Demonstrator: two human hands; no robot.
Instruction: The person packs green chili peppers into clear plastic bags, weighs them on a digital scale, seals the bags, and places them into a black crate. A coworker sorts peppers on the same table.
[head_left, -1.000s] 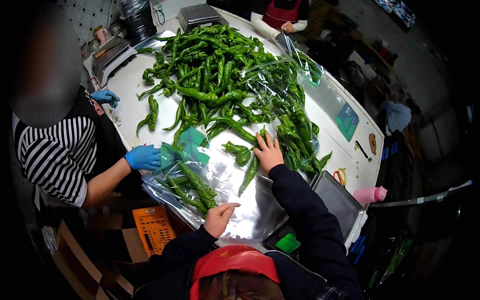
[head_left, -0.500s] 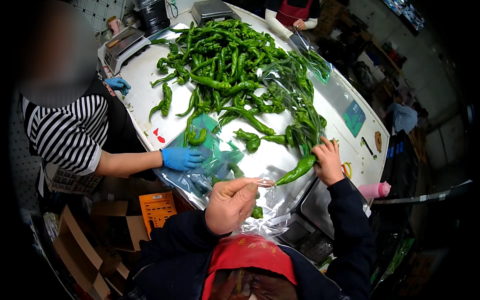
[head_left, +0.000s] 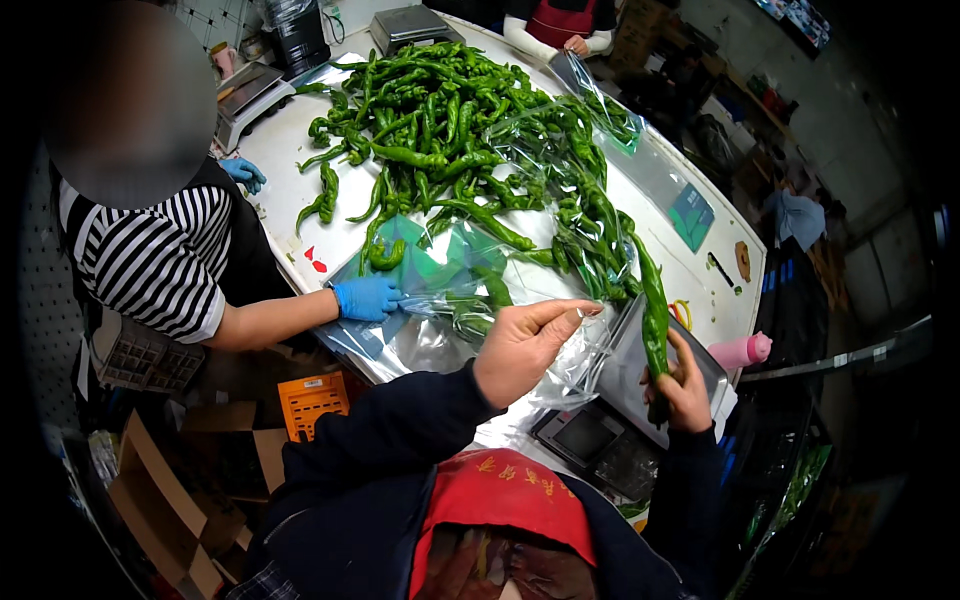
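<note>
The right hand (head_left: 682, 385) holds a long green pepper (head_left: 654, 310) near upright over the scale (head_left: 640, 385) at the bench's (head_left: 290, 190) near right corner. Its long axis runs up and away from the person, tip toward the pepper pile (head_left: 460, 120), lower end shut inside the curled fingers (head_left: 668, 372). Half a second ago that pepper lay nearly flat, pointing left, as the hand picked it up beside the pile. The left hand (head_left: 525, 345) pinches the edge of a clear bag (head_left: 575, 365) between thumb and forefinger; it has swung right, toward the pepper. A co-worker's blue glove (head_left: 366, 298) rests on a filled bag (head_left: 440, 275), about where it was.
</note>
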